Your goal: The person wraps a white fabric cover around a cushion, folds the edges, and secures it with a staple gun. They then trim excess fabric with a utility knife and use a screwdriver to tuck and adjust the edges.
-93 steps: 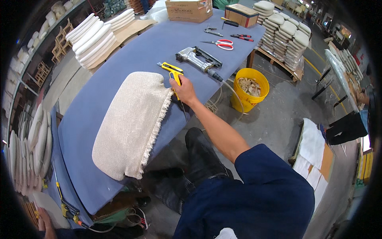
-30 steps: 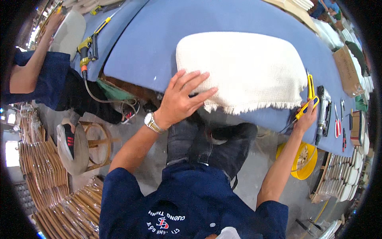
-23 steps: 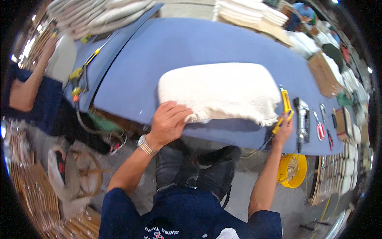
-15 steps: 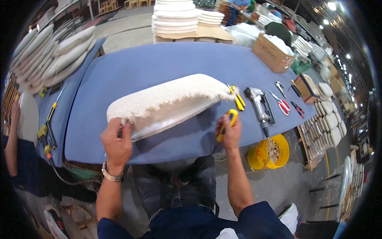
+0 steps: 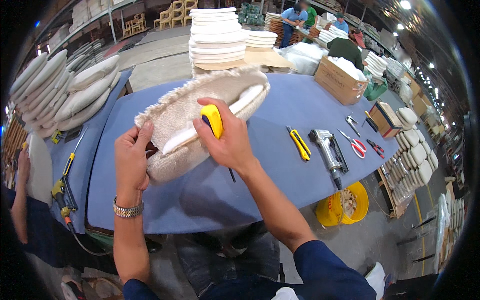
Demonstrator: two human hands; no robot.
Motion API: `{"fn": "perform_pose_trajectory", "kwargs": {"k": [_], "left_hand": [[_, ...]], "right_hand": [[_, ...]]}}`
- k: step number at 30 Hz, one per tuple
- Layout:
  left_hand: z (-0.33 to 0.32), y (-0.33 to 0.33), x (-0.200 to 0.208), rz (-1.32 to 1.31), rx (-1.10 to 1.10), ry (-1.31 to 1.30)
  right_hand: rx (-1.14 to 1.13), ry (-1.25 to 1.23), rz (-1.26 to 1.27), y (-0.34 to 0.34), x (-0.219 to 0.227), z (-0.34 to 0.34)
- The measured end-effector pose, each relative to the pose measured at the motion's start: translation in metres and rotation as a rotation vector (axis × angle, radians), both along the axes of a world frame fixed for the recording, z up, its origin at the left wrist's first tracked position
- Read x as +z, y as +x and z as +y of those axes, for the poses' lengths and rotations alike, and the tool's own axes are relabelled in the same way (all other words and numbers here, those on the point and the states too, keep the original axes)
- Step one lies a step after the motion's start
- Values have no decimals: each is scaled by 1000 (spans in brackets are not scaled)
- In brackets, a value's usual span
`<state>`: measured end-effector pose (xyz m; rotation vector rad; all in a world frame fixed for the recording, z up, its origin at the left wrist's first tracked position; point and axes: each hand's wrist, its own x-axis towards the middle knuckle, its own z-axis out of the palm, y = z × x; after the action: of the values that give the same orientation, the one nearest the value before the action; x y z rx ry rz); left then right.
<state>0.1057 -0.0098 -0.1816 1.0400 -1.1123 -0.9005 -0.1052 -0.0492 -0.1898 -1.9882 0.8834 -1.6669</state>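
A padded cushion (image 5: 182, 163) in beige woven fabric is held tilted above the blue table. Its loose fabric flap (image 5: 187, 100) has a frayed edge and stands raised, with white padding showing along the gap. My left hand (image 5: 133, 152) pinches the fabric at the cushion's left end. Over the near side, my right hand (image 5: 227, 140) is closed round a yellow-handled tool (image 5: 212, 120). A thin dark shaft sticks out below that fist; whether it touches the cushion I cannot tell.
On the blue table (image 5: 280, 195) lie a yellow utility knife (image 5: 299, 144), a staple gun (image 5: 327, 150), red-handled scissors (image 5: 354, 144) and red-handled pliers (image 5: 375, 148). A yellow bucket (image 5: 360, 202) stands below the right edge. Another person's arm (image 5: 21, 190) shows at far left.
The cushion has been lifted and turned, its fabric flap now on the far side. My right hand has moved left with the yellow-handled tool, from beside the cushion to over it.
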Motion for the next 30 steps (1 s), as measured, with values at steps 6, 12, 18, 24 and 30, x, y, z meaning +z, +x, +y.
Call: {"fn": "perform_pose_trajectory", "kwargs": {"k": [6, 12, 18, 24, 30], "left_hand": [[10, 31, -46, 239, 173, 106], [21, 26, -43, 320, 40, 25], [33, 21, -29, -386, -79, 14], [26, 12, -31, -748, 38, 21], [74, -2, -49, -526, -44, 29]], "right_hand": [[59, 80, 236, 46, -6, -17], [92, 52, 357, 42, 6, 0], [88, 182, 432, 17, 12, 14], [204, 415, 264, -4, 7, 26], [361, 535, 303, -27, 4, 58]]}}
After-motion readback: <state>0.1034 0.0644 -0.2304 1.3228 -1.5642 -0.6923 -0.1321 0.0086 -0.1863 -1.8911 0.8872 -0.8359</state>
